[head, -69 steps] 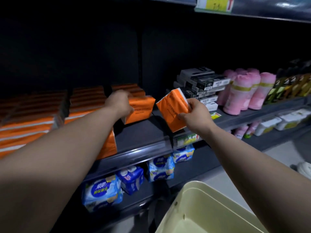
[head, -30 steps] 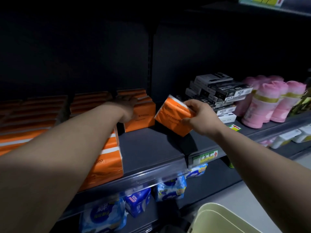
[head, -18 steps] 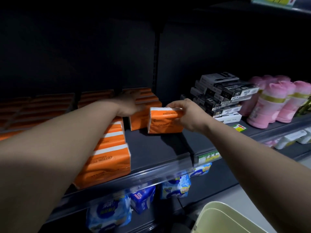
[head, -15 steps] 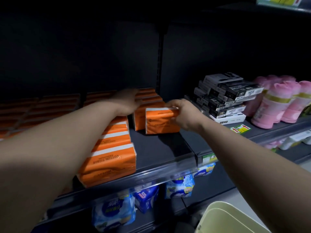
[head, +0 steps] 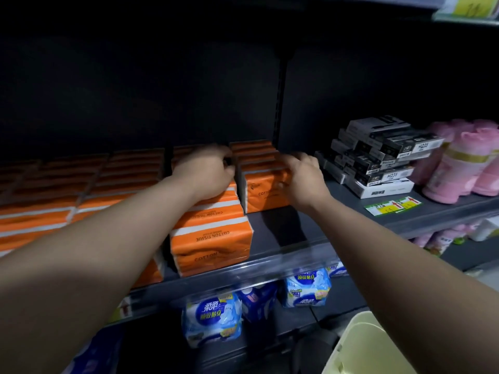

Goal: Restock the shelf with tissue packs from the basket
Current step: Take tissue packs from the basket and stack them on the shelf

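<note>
The right hand grips the side of a pack, which stands on the shelf just right of a row of more packs. The left hand lies on that row (holding or not, I cannot tell).

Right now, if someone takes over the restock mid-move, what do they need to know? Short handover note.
Left hand: rests on top of the orange tissue packs in the left row; grip unclear.
Right hand: holds the front orange tissue pack of the right row, which stands on the dark grey shelf.
Done: that pack is in its row.
Left: let go, then fill the bare shelf front with packs from the pale yellow plastic basket; its contents are out of view.
</note>
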Motion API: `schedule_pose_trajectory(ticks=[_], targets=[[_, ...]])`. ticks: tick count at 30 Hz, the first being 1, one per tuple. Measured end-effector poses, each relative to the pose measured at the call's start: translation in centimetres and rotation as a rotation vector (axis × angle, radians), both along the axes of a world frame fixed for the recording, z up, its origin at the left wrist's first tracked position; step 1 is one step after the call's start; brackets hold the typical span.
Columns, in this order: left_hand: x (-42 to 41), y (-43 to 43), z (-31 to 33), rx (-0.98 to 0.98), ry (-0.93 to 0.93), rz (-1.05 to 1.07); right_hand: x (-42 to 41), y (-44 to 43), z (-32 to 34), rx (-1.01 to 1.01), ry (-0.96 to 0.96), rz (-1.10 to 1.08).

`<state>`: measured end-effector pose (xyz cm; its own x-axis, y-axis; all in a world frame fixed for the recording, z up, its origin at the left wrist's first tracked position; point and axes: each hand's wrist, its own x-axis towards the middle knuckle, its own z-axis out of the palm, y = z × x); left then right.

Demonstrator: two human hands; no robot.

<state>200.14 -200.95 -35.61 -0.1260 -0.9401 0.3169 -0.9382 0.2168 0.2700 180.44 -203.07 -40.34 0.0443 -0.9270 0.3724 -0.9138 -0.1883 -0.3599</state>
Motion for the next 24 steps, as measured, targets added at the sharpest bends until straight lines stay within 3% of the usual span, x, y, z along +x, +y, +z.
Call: schedule_pose_trajectory(ticks=[14, 24], targets=[[2.4, 14.0, 0.9, -0.11, -0.112, 0.03, 2.1, 13.3, 3.5, -0.017, -0.069, 0.162], [10.8, 27.7, -3.0, 0.055, -0.157, 0.149, 11.1, 25.2, -0.9, 0.118, -0.111, 0.382]])
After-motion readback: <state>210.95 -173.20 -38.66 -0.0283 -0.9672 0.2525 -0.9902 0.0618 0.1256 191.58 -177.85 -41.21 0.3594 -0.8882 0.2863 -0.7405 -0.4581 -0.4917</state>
